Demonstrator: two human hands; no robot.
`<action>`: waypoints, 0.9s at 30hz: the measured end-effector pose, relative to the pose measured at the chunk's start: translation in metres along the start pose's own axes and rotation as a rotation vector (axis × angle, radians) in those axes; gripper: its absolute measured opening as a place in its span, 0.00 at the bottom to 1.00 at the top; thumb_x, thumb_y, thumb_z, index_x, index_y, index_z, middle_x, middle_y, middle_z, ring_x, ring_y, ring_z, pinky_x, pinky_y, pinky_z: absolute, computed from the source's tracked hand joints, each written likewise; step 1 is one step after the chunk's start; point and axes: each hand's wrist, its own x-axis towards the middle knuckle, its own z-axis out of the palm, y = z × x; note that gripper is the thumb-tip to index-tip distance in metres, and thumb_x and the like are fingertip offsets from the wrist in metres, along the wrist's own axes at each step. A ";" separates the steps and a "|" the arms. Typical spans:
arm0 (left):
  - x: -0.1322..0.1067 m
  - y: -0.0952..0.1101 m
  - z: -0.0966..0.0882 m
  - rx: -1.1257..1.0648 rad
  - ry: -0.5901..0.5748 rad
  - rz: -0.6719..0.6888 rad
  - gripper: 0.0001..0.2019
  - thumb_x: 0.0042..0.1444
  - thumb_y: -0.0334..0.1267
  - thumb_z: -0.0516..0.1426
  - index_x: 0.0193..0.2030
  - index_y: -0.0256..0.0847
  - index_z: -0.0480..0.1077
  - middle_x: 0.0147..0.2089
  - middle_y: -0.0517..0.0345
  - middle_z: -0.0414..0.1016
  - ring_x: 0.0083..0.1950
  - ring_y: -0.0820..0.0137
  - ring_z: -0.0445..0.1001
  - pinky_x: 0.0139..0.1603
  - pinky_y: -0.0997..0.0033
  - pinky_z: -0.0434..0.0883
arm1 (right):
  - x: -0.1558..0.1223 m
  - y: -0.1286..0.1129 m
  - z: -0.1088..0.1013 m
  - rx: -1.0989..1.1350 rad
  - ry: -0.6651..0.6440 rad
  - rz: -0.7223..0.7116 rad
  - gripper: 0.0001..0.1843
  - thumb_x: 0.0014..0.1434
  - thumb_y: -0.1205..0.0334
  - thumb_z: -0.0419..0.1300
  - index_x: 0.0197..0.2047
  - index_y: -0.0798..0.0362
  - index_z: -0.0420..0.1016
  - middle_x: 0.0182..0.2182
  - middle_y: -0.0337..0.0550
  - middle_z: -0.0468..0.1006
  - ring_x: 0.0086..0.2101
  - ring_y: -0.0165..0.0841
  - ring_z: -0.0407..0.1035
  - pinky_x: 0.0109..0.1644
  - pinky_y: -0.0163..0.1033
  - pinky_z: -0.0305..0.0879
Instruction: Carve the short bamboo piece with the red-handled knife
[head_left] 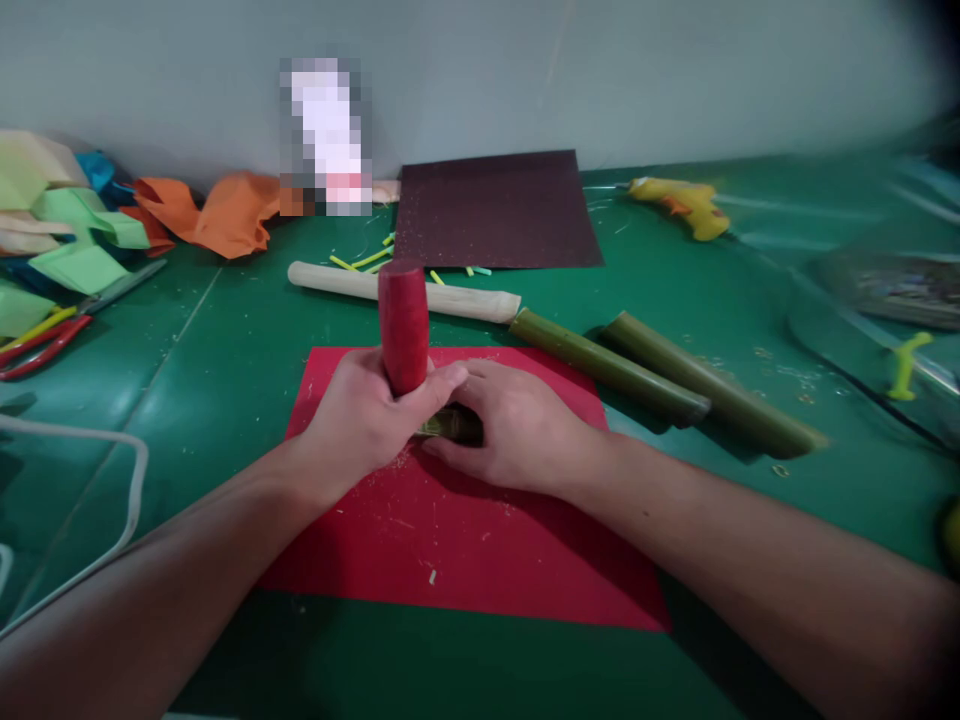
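My left hand (356,415) is closed round a red-handled tool (405,330); its smooth handle stands upright out of my fist, and its working end is hidden. My right hand (529,425) curls over a short greenish bamboo piece (459,424), gripping it low against a red sheet (465,545). The two hands meet at the thumb and fingers, just above the bamboo. Pale shavings are scattered over the red sheet. Beyond my hands lie a peeled pale stick (472,303) and two green bamboo lengths (611,365).
A dark brown sheet (499,215) rests by the wall, with a yellow glue gun (686,207) to its right. At left are crumpled orange paper (232,213), folded green paper (90,225), red-handled scissors (49,348) and a white bar (137,480). Small rings lie at right.
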 end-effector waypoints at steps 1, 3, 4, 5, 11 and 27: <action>-0.001 0.000 0.001 -0.010 0.015 0.024 0.14 0.54 0.44 0.65 0.22 0.41 0.70 0.22 0.62 0.72 0.25 0.72 0.72 0.24 0.76 0.72 | 0.000 0.000 0.000 0.006 0.000 -0.007 0.14 0.57 0.57 0.63 0.44 0.57 0.78 0.39 0.50 0.81 0.38 0.38 0.71 0.42 0.41 0.65; -0.003 0.000 0.003 -0.028 0.051 0.065 0.13 0.53 0.42 0.65 0.22 0.42 0.71 0.22 0.62 0.73 0.25 0.72 0.72 0.26 0.76 0.73 | 0.000 0.001 -0.001 0.015 0.001 -0.022 0.14 0.56 0.59 0.63 0.44 0.57 0.78 0.39 0.49 0.81 0.39 0.38 0.71 0.44 0.41 0.65; -0.004 0.000 0.004 -0.030 0.065 0.074 0.13 0.53 0.43 0.65 0.22 0.42 0.71 0.22 0.62 0.73 0.25 0.72 0.73 0.26 0.75 0.73 | 0.001 0.002 -0.001 0.015 0.000 -0.029 0.14 0.56 0.59 0.63 0.44 0.57 0.78 0.39 0.49 0.81 0.39 0.38 0.71 0.44 0.41 0.65; -0.004 -0.001 0.005 -0.029 0.082 0.075 0.13 0.53 0.43 0.66 0.23 0.42 0.71 0.22 0.62 0.73 0.25 0.72 0.73 0.26 0.75 0.74 | 0.001 0.003 -0.002 0.010 -0.004 -0.032 0.14 0.56 0.60 0.64 0.44 0.57 0.78 0.40 0.49 0.81 0.39 0.38 0.71 0.44 0.41 0.65; 0.000 0.001 0.008 -0.074 0.179 -0.009 0.12 0.53 0.43 0.66 0.24 0.42 0.73 0.22 0.63 0.74 0.24 0.73 0.73 0.23 0.77 0.72 | 0.002 0.006 -0.001 0.002 -0.024 -0.033 0.14 0.56 0.57 0.64 0.42 0.57 0.77 0.39 0.50 0.80 0.41 0.39 0.71 0.46 0.42 0.65; -0.002 -0.003 0.005 -0.025 -0.008 0.022 0.16 0.55 0.48 0.65 0.24 0.41 0.70 0.24 0.60 0.74 0.27 0.70 0.74 0.25 0.73 0.72 | 0.001 0.002 -0.003 0.107 0.033 0.008 0.10 0.54 0.63 0.64 0.40 0.55 0.77 0.36 0.44 0.80 0.35 0.33 0.70 0.40 0.38 0.64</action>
